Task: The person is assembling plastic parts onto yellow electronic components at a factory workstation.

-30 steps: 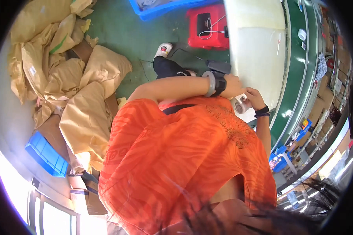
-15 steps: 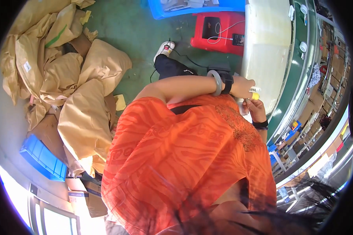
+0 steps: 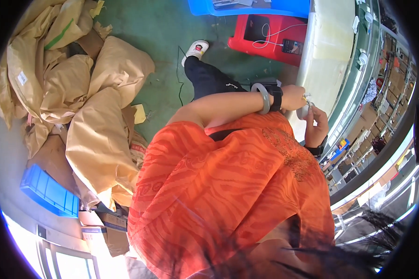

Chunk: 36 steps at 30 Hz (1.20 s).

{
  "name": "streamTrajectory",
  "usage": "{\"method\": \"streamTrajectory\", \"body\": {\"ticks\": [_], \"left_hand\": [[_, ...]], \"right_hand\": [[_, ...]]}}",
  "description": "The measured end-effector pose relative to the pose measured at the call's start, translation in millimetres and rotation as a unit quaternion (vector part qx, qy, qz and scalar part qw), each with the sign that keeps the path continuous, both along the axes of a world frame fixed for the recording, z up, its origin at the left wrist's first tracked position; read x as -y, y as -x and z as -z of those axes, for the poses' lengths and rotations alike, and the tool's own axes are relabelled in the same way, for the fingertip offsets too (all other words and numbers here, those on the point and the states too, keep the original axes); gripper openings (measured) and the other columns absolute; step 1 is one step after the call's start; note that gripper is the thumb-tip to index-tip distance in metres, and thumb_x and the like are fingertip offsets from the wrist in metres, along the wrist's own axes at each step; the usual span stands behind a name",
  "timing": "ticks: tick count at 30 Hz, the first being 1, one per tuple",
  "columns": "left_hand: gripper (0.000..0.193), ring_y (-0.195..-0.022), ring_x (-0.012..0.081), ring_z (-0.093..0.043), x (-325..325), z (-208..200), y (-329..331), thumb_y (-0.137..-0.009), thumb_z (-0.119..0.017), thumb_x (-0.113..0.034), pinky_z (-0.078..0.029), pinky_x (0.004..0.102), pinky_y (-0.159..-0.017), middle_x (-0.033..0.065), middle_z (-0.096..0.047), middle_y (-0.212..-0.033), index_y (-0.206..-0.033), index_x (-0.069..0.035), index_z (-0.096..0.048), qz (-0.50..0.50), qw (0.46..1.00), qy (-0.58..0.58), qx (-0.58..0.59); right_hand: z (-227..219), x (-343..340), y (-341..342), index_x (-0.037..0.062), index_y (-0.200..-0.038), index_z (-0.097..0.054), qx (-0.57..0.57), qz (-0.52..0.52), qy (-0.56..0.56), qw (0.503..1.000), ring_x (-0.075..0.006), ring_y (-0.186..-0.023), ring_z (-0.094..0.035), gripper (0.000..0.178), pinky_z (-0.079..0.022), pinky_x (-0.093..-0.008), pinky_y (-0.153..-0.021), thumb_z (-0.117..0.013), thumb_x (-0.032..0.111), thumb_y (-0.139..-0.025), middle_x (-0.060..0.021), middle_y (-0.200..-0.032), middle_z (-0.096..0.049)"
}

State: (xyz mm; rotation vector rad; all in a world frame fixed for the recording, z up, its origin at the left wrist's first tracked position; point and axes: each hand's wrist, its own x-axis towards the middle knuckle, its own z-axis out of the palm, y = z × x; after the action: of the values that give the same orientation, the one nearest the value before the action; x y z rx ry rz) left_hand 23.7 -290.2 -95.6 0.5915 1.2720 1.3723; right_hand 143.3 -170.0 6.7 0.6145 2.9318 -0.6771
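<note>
My left hand (image 3: 293, 97), with a pale bangle and a black band on its wrist, is closed at the near edge of the pale worktop. At its fingertips shows a tiny yellowish, shiny bit, too small to name. My right hand (image 3: 315, 124), banded in black at the wrist, pinches a small white round piece (image 3: 303, 112) between thumb and fingers. Both hands almost meet at this piece. Part of the left fingers is hidden behind the hand.
Beyond the hands runs a pale worktop (image 3: 328, 42), then a green strip with white round pieces (image 3: 362, 59). A red stool (image 3: 265, 39) holds a phone (image 3: 292, 46) on a white cable. Blue bin (image 3: 251, 10) above; brown paper sacks (image 3: 102, 139) and a blue crate (image 3: 49, 190) lie left.
The yellow piece that showed between my hands is mostly out of sight. My right hand has risen and now holds the white round piece up against the left fingers. The view has shifted slightly.
</note>
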Motion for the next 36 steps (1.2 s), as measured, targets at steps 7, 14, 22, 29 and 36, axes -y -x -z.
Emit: {"method": "streamTrajectory", "body": {"ticks": [7, 14, 22, 29, 36], "left_hand": [[0.033, -0.05, 0.0236, -0.063, -6, 6, 4, -0.087, -0.051, -0.023, -0.052, 0.035, -0.041, 0.0161, -0.064, -0.074, -0.098, 0.008, -0.057, -0.024, 0.986, -0.035, 0.159], [0.03, -0.052, 0.0186, -0.061, -19, -11, 5, -0.086, -0.053, -0.021, -0.051, 0.0322, -0.041, 0.0111, -0.061, -0.075, -0.101, 0.005, -0.056, 0.016, 0.987, -0.051, 0.15], [0.037, -0.058, 0.0119, -0.056, -34, -63, -3, -0.088, -0.048, -0.013, -0.05, 0.0264, -0.048, 0.0069, -0.059, -0.084, -0.123, 0.0, -0.047, 0.088, 0.968, -0.117, 0.201], [0.038, -0.072, 0.0088, -0.055, -75, -109, -35, -0.092, -0.042, -0.005, -0.049, 0.0228, -0.055, 0.0058, -0.058, -0.097, -0.13, -0.003, -0.042, 0.227, 0.952, -0.143, 0.145], [0.04, -0.076, 0.0112, -0.057, -120, -125, -85, -0.092, -0.038, -0.002, -0.049, 0.0245, -0.061, 0.0073, -0.059, -0.099, -0.132, 0.0, -0.04, 0.299, 0.942, -0.125, 0.083]], "right_hand": [[-1, 4, 12, -0.0012, -0.101, -0.062, -0.043, 0.016, 0.008, 0.999, -0.0123, -0.073, -0.065, 0.012, -0.052, -0.0248, -0.066, -0.063, 0.0, -0.089, -0.0081, -0.088, -0.066], [-6, -1, -8, -0.0018, -0.103, -0.061, -0.086, 0.079, 0.031, 0.993, -0.0131, -0.076, -0.065, 0.013, -0.053, -0.0256, -0.069, -0.062, -0.002, -0.09, -0.0085, -0.093, -0.065], [-31, 11, -41, -0.0001, -0.097, -0.061, -0.244, 0.157, -0.016, 0.957, -0.0189, -0.085, -0.061, 0.016, -0.048, -0.0284, -0.077, -0.067, -0.006, -0.083, -0.0115, -0.095, -0.064], [-51, 11, -83, 0.0035, -0.097, -0.062, -0.324, 0.272, -0.067, 0.904, -0.0257, -0.085, -0.061, 0.02, -0.049, -0.0327, -0.077, -0.068, -0.005, -0.081, -0.0104, -0.089, -0.065], [-43, -13, -139, 0.0058, -0.095, -0.066, -0.396, 0.311, -0.113, 0.857, -0.028, -0.086, -0.056, 0.027, -0.047, -0.0362, -0.076, -0.074, -0.005, -0.072, -0.0097, -0.093, -0.062]]}}
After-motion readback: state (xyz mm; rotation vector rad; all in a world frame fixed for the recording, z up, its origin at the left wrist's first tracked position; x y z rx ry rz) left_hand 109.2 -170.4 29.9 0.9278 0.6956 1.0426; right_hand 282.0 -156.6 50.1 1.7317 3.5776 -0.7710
